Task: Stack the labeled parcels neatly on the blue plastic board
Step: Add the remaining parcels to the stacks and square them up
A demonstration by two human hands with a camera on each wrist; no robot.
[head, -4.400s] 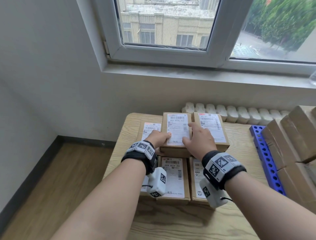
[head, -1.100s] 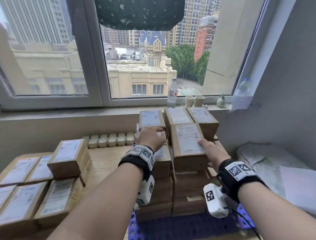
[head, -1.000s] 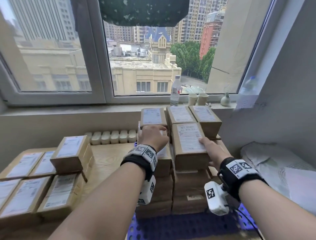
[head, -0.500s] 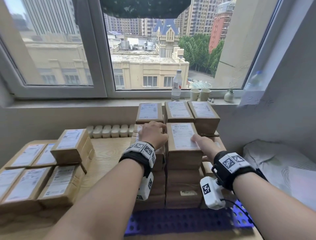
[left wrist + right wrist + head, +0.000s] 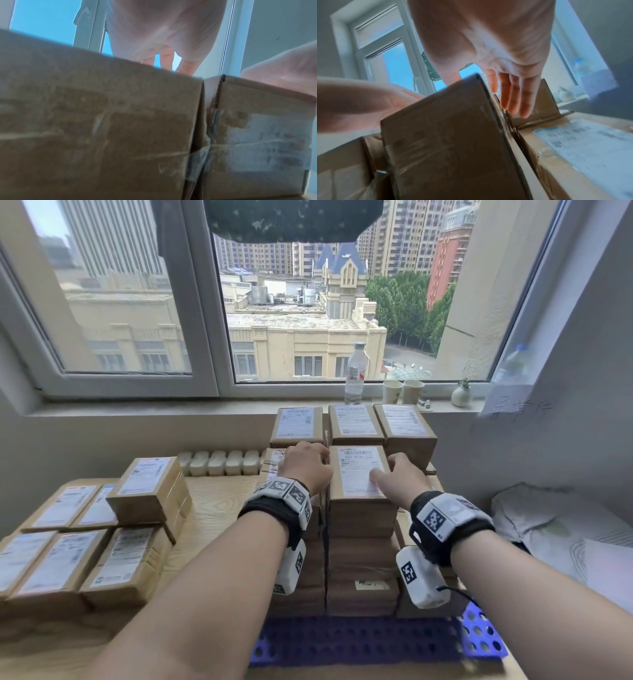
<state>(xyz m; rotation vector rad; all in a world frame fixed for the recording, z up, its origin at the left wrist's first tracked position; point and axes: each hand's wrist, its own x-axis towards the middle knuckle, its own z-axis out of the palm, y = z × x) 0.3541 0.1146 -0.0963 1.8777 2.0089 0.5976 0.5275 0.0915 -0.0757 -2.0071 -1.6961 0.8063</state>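
Cardboard parcel (image 5: 359, 474) tops the front middle column on the blue board (image 5: 479, 635), long axis toward twelve o'clock. Right hand (image 5: 400, 477), grip spread, flanks its three o'clock side; left hand (image 5: 306, 465), grip curled, touches its nine o'clock edge. Both equally near.

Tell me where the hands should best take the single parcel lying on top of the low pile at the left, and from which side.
Grip the single parcel by its two long side faces, coming from above. It lies flat, label up, alone on the lower parcels, so both long sides look free, while its underside is covered.
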